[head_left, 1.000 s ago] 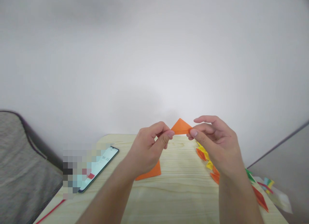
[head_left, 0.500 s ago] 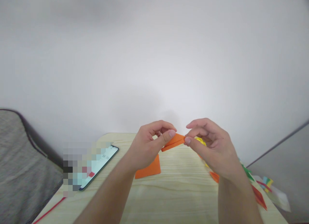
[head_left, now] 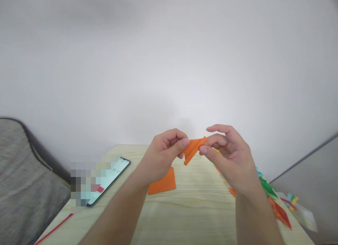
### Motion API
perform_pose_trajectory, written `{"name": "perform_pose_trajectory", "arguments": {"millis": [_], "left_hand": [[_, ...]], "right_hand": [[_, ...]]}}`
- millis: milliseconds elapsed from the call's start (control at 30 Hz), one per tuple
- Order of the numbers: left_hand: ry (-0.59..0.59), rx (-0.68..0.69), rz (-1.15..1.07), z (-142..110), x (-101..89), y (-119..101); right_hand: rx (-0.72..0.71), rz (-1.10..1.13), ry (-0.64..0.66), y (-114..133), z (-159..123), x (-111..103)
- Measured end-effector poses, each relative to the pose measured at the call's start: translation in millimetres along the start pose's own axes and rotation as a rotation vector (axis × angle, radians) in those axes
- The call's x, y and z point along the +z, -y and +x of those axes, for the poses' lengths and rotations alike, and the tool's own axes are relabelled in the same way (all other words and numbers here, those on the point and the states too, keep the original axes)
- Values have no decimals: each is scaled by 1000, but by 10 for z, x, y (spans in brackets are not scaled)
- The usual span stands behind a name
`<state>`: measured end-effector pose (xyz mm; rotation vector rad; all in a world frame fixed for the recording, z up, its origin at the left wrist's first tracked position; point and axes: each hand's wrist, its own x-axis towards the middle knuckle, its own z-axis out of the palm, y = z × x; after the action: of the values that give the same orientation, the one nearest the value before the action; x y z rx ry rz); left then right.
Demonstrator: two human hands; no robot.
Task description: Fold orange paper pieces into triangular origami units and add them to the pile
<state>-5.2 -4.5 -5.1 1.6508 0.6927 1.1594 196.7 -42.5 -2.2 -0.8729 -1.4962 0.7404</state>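
Observation:
A small folded piece of orange paper (head_left: 193, 148) is held above the table between my two hands. My left hand (head_left: 169, 149) pinches its left side between thumb and fingers. On the other side, my right hand (head_left: 227, 153) grips the right edge with thumb and index finger, while its other fingers are partly raised. Creases run slantwise across the paper, and its lower corner points down. Below my left wrist lies flat orange paper (head_left: 165, 183) on the tabletop, partly covered by that hand.
A phone (head_left: 109, 181) with a lit screen lies at the left of the wooden table (head_left: 195, 209), near a red cord (head_left: 54, 228). Green folded paper (head_left: 268, 187), orange folded paper (head_left: 281, 213) and a clear plastic bag (head_left: 306, 216) are at the right. A white wall (head_left: 169, 61) rises behind.
The folded orange paper has turned, so its strip now slants more steeply up to the right. My right hand has risen slightly with the paper's right end.

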Motion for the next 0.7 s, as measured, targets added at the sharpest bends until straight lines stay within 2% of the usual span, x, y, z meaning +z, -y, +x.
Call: {"name": "perform_pose_trajectory", "arguments": {"millis": [300, 467, 700], "left_hand": [[33, 13, -244, -1, 22, 76], [65, 16, -324, -8, 23, 103], [51, 24, -351, -13, 24, 94]], "right_hand": [[77, 269, 117, -4, 26, 86], [122, 230, 166, -1, 31, 58], [94, 192, 202, 13, 32, 72]]}}
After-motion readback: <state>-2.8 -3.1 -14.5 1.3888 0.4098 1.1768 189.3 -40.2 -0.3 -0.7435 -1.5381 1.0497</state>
